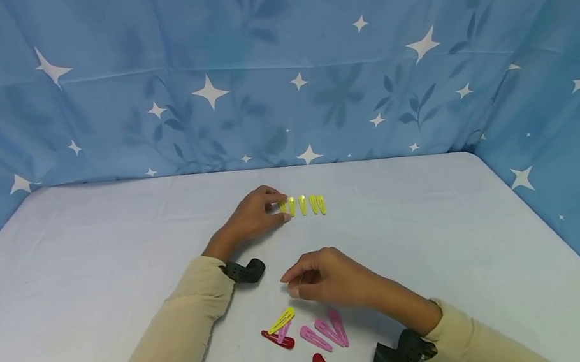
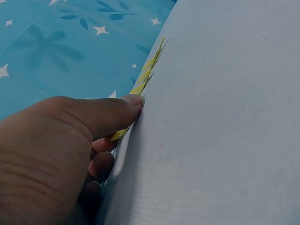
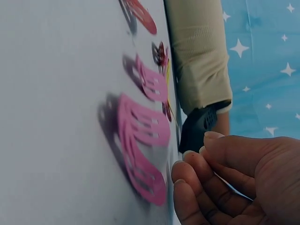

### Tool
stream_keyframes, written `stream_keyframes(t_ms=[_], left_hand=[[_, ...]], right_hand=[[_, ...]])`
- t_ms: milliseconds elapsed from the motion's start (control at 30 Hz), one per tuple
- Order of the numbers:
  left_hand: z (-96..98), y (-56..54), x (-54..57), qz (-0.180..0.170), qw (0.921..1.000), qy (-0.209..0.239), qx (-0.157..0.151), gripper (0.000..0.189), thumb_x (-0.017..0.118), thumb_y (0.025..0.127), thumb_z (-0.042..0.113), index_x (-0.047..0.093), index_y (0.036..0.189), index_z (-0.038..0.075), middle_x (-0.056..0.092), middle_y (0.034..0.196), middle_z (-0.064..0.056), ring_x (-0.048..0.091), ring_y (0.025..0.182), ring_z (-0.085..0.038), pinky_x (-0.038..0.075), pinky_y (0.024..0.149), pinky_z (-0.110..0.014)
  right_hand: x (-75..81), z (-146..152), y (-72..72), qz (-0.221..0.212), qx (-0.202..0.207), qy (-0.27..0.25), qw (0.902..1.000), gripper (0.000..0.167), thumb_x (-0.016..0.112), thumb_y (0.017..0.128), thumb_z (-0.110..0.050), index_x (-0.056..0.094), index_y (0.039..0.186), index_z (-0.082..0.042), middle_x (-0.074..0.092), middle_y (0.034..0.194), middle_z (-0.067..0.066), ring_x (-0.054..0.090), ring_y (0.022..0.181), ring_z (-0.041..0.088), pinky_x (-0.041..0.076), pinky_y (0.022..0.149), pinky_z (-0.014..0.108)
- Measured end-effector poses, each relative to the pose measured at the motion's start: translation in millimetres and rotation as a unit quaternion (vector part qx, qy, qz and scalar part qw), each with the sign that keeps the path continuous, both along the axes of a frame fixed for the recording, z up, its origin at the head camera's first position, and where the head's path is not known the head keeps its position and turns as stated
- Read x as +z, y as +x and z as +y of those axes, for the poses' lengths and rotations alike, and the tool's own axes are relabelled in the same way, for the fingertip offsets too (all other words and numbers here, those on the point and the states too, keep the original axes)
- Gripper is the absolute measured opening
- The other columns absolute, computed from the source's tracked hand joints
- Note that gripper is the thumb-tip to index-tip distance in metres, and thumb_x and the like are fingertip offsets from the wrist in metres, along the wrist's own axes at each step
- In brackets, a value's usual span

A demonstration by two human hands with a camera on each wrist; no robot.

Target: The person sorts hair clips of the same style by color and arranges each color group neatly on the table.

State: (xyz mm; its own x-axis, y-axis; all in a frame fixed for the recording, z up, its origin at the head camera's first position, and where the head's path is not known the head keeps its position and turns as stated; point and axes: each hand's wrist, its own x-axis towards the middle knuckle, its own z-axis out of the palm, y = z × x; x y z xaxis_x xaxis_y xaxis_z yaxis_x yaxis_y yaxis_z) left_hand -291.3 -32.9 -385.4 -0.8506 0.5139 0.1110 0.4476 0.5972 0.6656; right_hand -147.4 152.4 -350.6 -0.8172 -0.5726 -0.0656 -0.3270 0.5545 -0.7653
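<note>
hands [image 1: 258, 216] [image 1: 336, 279] apart, left wrist view: yellow clips [image 2: 140, 86], right: pink clips [image 3: 161, 131]

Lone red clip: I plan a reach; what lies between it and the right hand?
In the head view, three pink clips separate it from the right hand.
</note>
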Motion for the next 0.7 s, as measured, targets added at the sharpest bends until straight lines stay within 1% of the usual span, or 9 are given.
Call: stream_keyframes(t_ms=[300, 467, 600, 700], left_hand=[[-0.8, -0.4, -1.9, -0.001, 1.0000, 0.010, 0.000, 0.048, 0.070, 0.092, 0.025, 0.061, 0.135, 0.007, 0.055, 0.132, -0.013, 0.058, 0.113, -0.028, 0.047, 0.097, -0.044], [-1.3, -0.7, -3.0, 0.000, 1.0000, 0.006, 0.000, 0.047, 0.070, 0.092, 0.024, 0.061, 0.135, 0.007, 0.055, 0.133, -0.014, 0.058, 0.112, -0.028, 0.047, 0.096, -0.044], [-0.7, -0.7, -2.9, 0.002, 1.0000, 0.004, -0.002, 0.047, 0.070, 0.092, 0.025, 0.062, 0.135, 0.007, 0.055, 0.133, -0.013, 0.058, 0.110, -0.026, 0.047, 0.095, -0.043], [-2.1, -0.4, -2.6, 0.001, 1.0000, 0.001, 0.003, 0.047, 0.070, 0.092, 0.025, 0.062, 0.135, 0.008, 0.055, 0.133, -0.013, 0.058, 0.111, -0.027, 0.047, 0.096, -0.043]], right_hand=[[1.0, -5.7, 8.4, -0.008, 0.023, 0.002, 0.9997, 0.021, 0.067, 0.088, 0.001, 0.075, 0.107, -0.005, 0.072, 0.092, 0.000, 0.060, 0.079, 0.003, 0.052, 0.073, 0.019], [-2.3, -9.9, 12.8, -0.010, 0.035, -0.001, 0.9993, 0.018, 0.074, 0.086, -0.004, 0.076, 0.104, -0.005, 0.073, 0.093, 0.000, 0.059, 0.078, 0.000, 0.052, 0.072, 0.018], [-3.7, -12.2, 15.8, -0.007, 0.030, 0.017, 0.9994, 0.021, 0.076, 0.085, -0.007, 0.075, 0.106, -0.008, 0.070, 0.092, -0.003, 0.057, 0.076, 0.000, 0.051, 0.071, 0.018], [-4.0, -13.9, 16.1, -0.011, 0.028, 0.034, 0.9990, 0.023, 0.077, 0.084, -0.009, 0.075, 0.107, -0.011, 0.067, 0.091, -0.007, 0.056, 0.076, 0.001, 0.050, 0.070, 0.018]])
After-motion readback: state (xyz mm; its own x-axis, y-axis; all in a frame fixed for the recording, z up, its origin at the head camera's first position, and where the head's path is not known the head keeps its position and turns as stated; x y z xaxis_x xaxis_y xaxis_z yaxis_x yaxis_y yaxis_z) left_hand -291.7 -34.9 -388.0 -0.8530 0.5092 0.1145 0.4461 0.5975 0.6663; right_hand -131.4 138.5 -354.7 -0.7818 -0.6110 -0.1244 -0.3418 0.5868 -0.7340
